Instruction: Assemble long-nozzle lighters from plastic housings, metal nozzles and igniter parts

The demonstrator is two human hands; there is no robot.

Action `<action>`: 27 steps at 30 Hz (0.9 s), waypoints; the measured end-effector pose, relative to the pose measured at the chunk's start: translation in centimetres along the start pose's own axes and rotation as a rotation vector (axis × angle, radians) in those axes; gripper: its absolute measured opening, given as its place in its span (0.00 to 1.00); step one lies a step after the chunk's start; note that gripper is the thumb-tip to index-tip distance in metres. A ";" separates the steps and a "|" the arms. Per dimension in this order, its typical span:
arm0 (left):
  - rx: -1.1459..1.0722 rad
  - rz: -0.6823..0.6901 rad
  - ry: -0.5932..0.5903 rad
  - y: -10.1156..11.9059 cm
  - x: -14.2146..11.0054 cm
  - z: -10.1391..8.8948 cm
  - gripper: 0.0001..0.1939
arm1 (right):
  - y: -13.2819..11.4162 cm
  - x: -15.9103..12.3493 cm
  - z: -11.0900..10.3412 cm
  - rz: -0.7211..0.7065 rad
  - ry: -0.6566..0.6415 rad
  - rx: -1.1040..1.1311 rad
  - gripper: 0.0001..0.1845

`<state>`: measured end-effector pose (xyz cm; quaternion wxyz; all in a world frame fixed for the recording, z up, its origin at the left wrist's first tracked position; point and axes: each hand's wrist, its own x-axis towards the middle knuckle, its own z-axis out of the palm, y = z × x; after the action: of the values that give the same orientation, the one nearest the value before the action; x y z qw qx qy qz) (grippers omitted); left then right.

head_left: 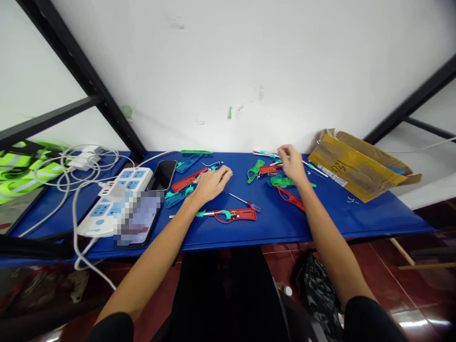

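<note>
My left hand [211, 184] rests low over the blue tabletop, fingers curled together around something too small to make out. It is beside a red lighter handle shell [185, 182] and a blue one [174, 199]. My right hand [295, 165] is raised near the wall with its fingers closed; what they hold is hidden. Around it lie metal lighter tubes [318, 169], green handle shells [254, 172] and a red shell [289, 196]. Between my arms, an opened red lighter [242, 214] with a turquoise trigger lies below a screwdriver [253, 207].
A torn cardboard box [356, 164] stands at the right, with small pale pieces [352, 200] before it. At left are a power strip [100, 213], two phones [164, 175], tangled white cables [67, 185] and a reflective vest [46, 175]. Black frame posts [85, 71] flank the table.
</note>
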<state>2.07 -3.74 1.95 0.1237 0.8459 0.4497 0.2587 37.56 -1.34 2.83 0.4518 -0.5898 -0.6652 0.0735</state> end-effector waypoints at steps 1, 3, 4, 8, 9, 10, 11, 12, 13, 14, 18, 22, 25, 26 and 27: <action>-0.005 0.001 0.008 0.0 0.0 0.0 0.21 | -1.7 0.2 1.7 -0.038 -0.070 0.052 0.18; -0.011 0.004 0.027 0.0 0.1 0.1 0.22 | -4.5 0.3 4.9 -0.091 -0.210 0.159 0.16; -0.012 0.006 0.039 -0.1 0.1 0.1 0.22 | -5.5 0.1 6.2 -0.104 -0.264 0.212 0.16; -0.019 0.039 0.075 -0.4 0.0 0.1 0.23 | -7.5 -2.0 8.9 -0.063 -0.381 0.424 0.19; -0.020 0.062 0.078 -0.5 0.0 0.2 0.23 | -7.5 -2.6 9.1 -0.040 -0.398 0.476 0.21; -0.018 0.095 0.082 -0.5 0.0 0.3 0.23 | -7.6 -3.2 9.2 -0.017 -0.413 0.527 0.23; -0.012 0.134 0.086 -0.5 0.0 0.4 0.24 | -7.6 -3.6 9.2 0.006 -0.425 0.574 0.24; -0.002 0.175 0.092 -0.5 0.0 0.5 0.24 | -7.7 -4.0 9.2 0.026 -0.434 0.618 0.25; 0.009 0.215 0.097 -0.6 0.1 0.6 0.25 | -7.8 -4.2 9.2 0.043 -0.438 0.659 0.26; 0.018 0.249 0.100 -0.6 0.1 0.7 0.25 | -7.9 -4.4 9.1 0.057 -0.438 0.696 0.26; 0.004 0.344 0.091 -1.0 0.3 0.5 0.24 | -8.9 -4.6 8.8 0.079 -0.448 0.798 0.26; -0.024 0.375 0.075 -1.4 0.3 -0.1 0.23 | -9.9 -4.9 8.2 0.072 -0.466 0.836 0.26; -0.040 0.379 0.067 -1.4 0.3 -0.3 0.23 | -10.3 -5.1 8.0 0.059 -0.456 0.837 0.27; -0.046 0.383 0.066 -1.4 0.3 -0.3 0.24 | -10.4 -5.1 7.9 0.053 -0.448 0.834 0.27; -0.051 0.389 0.065 -1.4 0.3 -0.3 0.24 | -10.4 -5.1 7.8 0.048 -0.440 0.830 0.27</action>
<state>1.05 -2.71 1.72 0.0784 0.9046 0.2749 0.3161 24.14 -5.32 2.24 0.4962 -0.3450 -0.6455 0.4671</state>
